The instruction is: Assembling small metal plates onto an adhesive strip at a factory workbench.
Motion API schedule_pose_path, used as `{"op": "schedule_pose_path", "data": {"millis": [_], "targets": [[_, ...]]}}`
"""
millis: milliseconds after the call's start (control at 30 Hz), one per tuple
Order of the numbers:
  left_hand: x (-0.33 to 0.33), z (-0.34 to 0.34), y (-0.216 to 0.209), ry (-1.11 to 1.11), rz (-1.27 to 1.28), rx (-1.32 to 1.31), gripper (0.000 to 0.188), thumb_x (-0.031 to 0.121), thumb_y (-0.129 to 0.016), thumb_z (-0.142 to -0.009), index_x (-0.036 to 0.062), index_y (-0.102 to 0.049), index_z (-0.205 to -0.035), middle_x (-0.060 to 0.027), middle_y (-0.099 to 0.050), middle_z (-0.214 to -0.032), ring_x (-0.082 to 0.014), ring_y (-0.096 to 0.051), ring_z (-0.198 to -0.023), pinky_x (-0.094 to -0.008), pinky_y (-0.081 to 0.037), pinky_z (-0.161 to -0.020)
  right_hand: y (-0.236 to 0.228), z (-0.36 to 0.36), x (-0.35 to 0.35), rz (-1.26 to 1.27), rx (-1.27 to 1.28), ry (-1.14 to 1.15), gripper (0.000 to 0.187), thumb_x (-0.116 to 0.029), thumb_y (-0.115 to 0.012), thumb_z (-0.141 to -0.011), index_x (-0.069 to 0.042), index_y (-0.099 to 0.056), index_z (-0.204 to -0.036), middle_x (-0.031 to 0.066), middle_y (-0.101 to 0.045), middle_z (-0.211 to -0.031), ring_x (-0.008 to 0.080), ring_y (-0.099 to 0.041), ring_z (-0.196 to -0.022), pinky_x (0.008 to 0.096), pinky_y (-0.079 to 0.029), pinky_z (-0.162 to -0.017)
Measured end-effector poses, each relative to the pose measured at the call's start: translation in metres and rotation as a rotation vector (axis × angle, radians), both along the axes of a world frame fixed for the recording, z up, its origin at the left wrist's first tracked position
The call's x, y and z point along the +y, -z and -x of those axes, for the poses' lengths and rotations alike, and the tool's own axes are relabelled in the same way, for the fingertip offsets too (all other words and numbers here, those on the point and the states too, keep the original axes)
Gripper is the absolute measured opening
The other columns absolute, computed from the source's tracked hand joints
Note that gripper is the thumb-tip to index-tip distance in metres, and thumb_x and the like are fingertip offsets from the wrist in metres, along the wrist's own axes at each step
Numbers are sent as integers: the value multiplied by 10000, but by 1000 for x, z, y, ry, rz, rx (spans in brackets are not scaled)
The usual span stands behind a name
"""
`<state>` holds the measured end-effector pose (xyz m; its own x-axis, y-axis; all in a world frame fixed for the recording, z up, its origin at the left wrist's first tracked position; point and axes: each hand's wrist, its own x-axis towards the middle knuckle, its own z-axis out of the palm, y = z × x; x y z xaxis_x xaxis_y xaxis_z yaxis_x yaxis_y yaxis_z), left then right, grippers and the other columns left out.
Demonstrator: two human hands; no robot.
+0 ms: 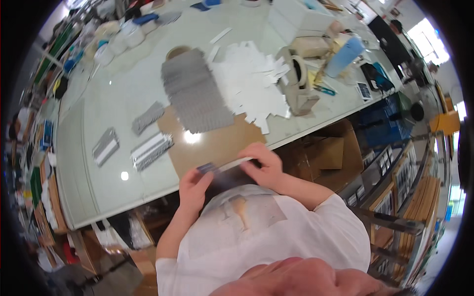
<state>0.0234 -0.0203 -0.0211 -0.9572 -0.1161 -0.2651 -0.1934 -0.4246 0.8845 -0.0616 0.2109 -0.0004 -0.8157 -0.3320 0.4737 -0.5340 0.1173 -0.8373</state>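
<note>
The table (133,84) fills most of the upper frame, its near edge rising from lower left toward the right. On it, at centre, lies a brown board (212,153), partly under a long grey stack (197,93) that slants from upper left to lower right. White scraps (247,81) heap up beside the stack's right side. Below centre, the left hand (193,186) and right hand (266,165) face each other at the near edge, a gap between them. Left of the board are three small grey-and-white bundles (152,150).

Smallest is the dark piece (206,167), just below the frame's middle, pinched between the left thumb and fingers. The right fingers are curled close together; blur hides whether they grip anything. The piece seems thin and light, probably flexible, perhaps slick and easily creased; a light pinch at opposite edges should suit it. Its visible part lies nearly level, long axis rising slightly rightward, the free end toward the right hand; the rest is covered.
</note>
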Motion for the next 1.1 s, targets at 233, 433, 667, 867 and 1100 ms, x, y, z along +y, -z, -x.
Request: {"op": "schedule_pose_path", "data": {"millis": [233,433,667,867,1100], "targets": [[-2,-6,-7,18,1,127,179,-64,-666,-956,7,-703,-1115,-48,-736,-1075,-106,-679,-965,-271,-544,-891,34,135,184,-254,174,984,206,-55,-673,-924,-51,-696,-1129,111,-696,-1078,279,-646,-1007,365,-519,-900],[8,2,-11,144,129,135,183,-35,-675,-966,-13,-697,-1146,-45,-724,-1095,-110,-659,-977,-271,-539,-870,82,209,263,-1135,202,876,403,-113,-620,-880,-151,-665,-1279,64,-654,-1262,339,-588,-1186,540,-501,-956],[9,11,-20,146,190,20,221,53,-701,-978,10,-702,-1196,-4,-717,-1045,-69,-631,-903,-246,-530,-783,79,202,273,-1282,135,815,257,-157,-586,-957,-72,-680,-1180,146,-659,-1134,357,-622,-1069,527,-523,-881],[5,10,-26,221,148,-66,184,127,-713,-986,9,-718,-1128,11,-712,-970,-46,-619,-863,-237,-515,-746,51,129,217,-80,-34,845,255,-143,-489,-1085,11,-632,-1230,101,-700,-1112,160,-634,-848,313,-526,-752],[5,11,-25,301,244,-178,201,163,-736,-965,4,-728,-1088,-2,-730,-937,-46,-632,-825,-239,-524,-734,15,-11,54,20,-797,3,335,-208,-523,-1088,-26,-658,-1334,1,-686,-971,27,-464,-733,177,-370,-641]]}}
